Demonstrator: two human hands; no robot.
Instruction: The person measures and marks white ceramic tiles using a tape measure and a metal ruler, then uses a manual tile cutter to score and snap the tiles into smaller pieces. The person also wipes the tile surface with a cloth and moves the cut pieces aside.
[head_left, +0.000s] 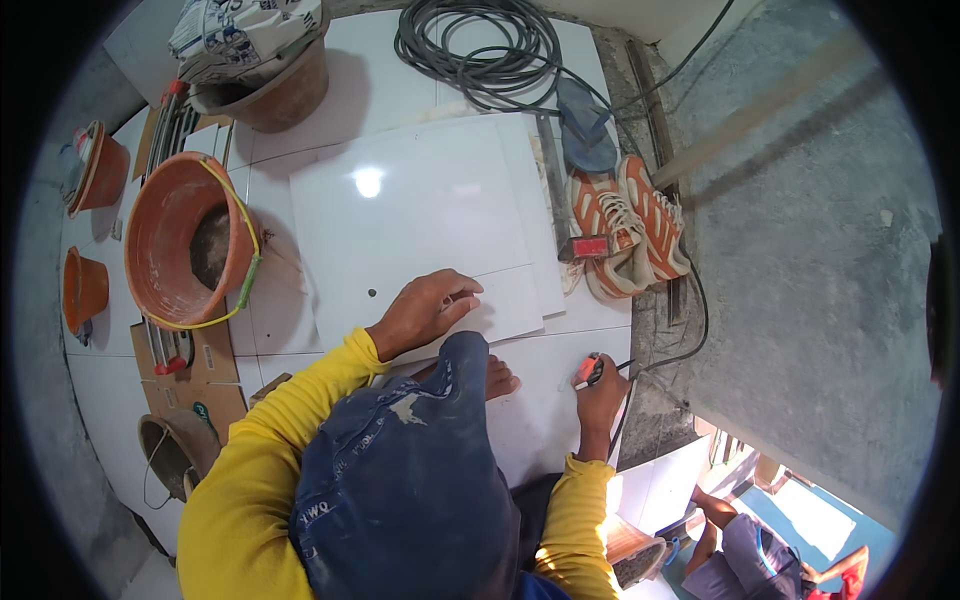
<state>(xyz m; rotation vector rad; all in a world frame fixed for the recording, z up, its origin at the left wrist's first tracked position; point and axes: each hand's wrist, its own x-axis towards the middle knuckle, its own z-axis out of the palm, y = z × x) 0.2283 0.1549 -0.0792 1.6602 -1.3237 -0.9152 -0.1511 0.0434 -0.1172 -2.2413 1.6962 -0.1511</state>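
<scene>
My left hand [428, 312] rests over the near part of a large glossy white tile [400, 220], fingers curled and thumb drawn close to the fingertips. Anything small between them cannot be made out. A thin line runs across the tile beside these fingertips, and a small dark spot lies left of the hand. To the right, my right hand [600, 395] is closed around a small orange-and-black tool [589, 371] above the white tiled floor. Its exact kind is unclear. A bare foot [502, 380] shows between my hands, partly covered by dark blue cloth [400, 480].
An orange bucket [150, 240] stands left, near a tub [295, 95] holding sacks. Coiled black cable [480, 45] lies at the far side. Orange-and-white shoes [650, 225] and a sandal [585, 130] sit right, beside a grey wall [820, 230]. Another person [745, 555] is at lower right.
</scene>
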